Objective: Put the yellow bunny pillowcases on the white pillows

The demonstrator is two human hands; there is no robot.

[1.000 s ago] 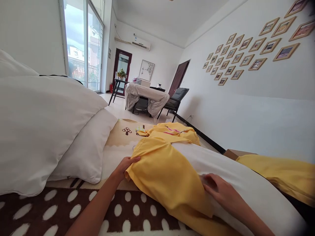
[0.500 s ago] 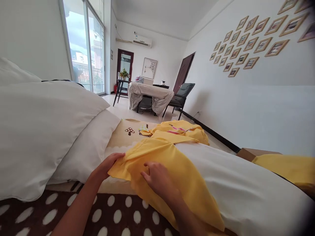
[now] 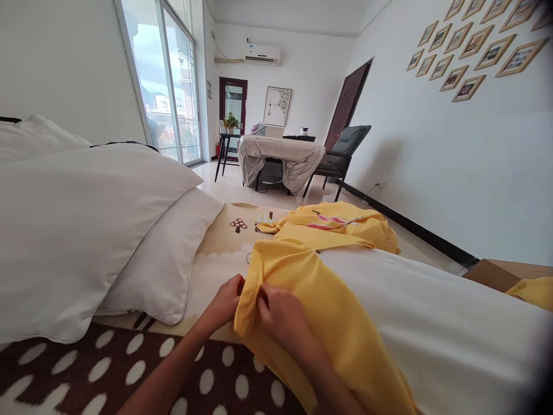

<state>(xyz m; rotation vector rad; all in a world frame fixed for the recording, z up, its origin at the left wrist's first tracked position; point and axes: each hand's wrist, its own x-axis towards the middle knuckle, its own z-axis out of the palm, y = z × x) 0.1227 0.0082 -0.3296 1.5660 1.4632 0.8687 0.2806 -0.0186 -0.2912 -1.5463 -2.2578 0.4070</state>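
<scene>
A yellow cloth (image 3: 341,311) lies over the left end of a long white pillow or quilt (image 3: 423,305). My left hand (image 3: 227,302) is closed on the cloth's left edge, its fingertips partly behind the fabric. Just to the right, my right hand (image 3: 280,314) pinches the same cloth near a fold, thumb and fingers pressed together. Beyond them lies a bunched yellow cloth (image 3: 345,222) with pink print, on a beige sheet (image 3: 216,236) with a mushroom pattern.
White pillows (image 3: 99,219) are stacked at the left. A brown blanket (image 3: 116,340) with white dots lies in front. A cardboard box (image 3: 490,275) with yellow fabric stands at the right. Farther back are a covered table (image 3: 280,147) and a black chair (image 3: 345,153).
My left hand has moved right, bringing the cloth's edge upright. My right hand has closed on the cloth beside it. The view has shifted slightly.
</scene>
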